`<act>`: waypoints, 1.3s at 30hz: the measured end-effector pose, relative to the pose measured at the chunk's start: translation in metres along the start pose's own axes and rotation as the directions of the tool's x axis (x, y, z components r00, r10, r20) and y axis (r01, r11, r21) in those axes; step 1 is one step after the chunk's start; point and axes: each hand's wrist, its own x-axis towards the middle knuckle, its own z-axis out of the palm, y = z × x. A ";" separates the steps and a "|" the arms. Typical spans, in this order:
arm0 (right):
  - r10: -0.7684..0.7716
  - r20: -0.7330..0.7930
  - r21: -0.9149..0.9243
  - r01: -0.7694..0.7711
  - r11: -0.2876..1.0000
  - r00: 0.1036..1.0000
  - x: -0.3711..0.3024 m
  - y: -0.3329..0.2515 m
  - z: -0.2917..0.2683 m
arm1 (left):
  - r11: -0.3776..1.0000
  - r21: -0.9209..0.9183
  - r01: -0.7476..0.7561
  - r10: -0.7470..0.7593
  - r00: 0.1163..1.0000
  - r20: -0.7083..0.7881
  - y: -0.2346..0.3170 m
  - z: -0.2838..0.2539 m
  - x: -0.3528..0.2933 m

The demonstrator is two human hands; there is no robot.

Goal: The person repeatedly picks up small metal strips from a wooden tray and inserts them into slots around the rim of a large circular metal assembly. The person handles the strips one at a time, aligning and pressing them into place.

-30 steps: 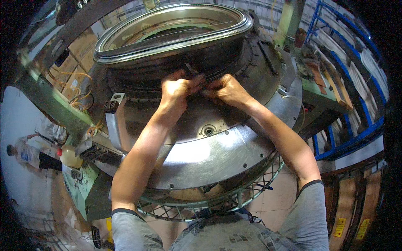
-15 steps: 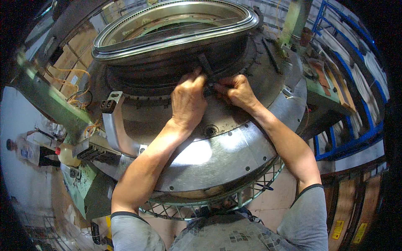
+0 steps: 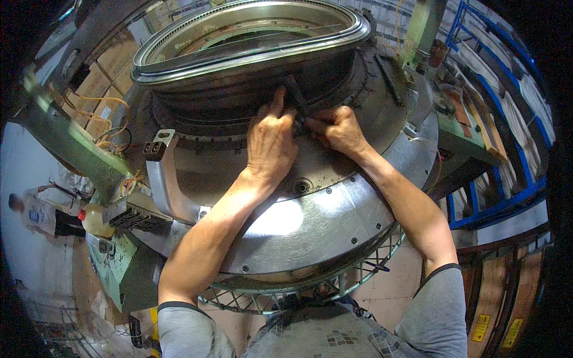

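A large round metal machine (image 3: 334, 221) with a shiny ring (image 3: 250, 45) on top fills the view. Both hands meet at its dark side wall, just below the ring. My left hand (image 3: 271, 143) presses against the wall with the forefinger pointing up beside a dark narrow strip (image 3: 295, 92). My right hand (image 3: 337, 128) is closed around the lower end of that strip, fingertips touching my left hand. What lies under the fingers is hidden.
A curved metal bracket (image 3: 164, 179) stands out at the machine's left. A green frame (image 3: 65, 143) with yellow cables runs along the left. Blue racking (image 3: 501, 113) stands at the right. A person (image 3: 36, 212) stands far left, beside a yellow bottle (image 3: 95, 221).
Both hands have shifted to the right along the dark wall and a little upward. The dark strip now stands between them, and my left forefinger points up.
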 end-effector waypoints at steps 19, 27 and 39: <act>0.006 0.018 0.020 -0.007 1.000 1.000 -0.001 -0.005 -0.002 | 0.999 0.046 -0.025 0.023 0.999 0.046 -0.001 0.001 0.001; 0.008 0.004 0.027 -0.008 1.000 1.000 -0.002 -0.007 0.000 | 1.000 0.018 0.002 -0.003 0.998 0.070 0.000 0.001 0.000; 0.001 -0.007 -0.027 -0.002 1.000 1.000 -0.002 -0.007 -0.001 | 1.000 0.022 -0.017 0.014 0.993 0.118 0.000 -0.004 0.003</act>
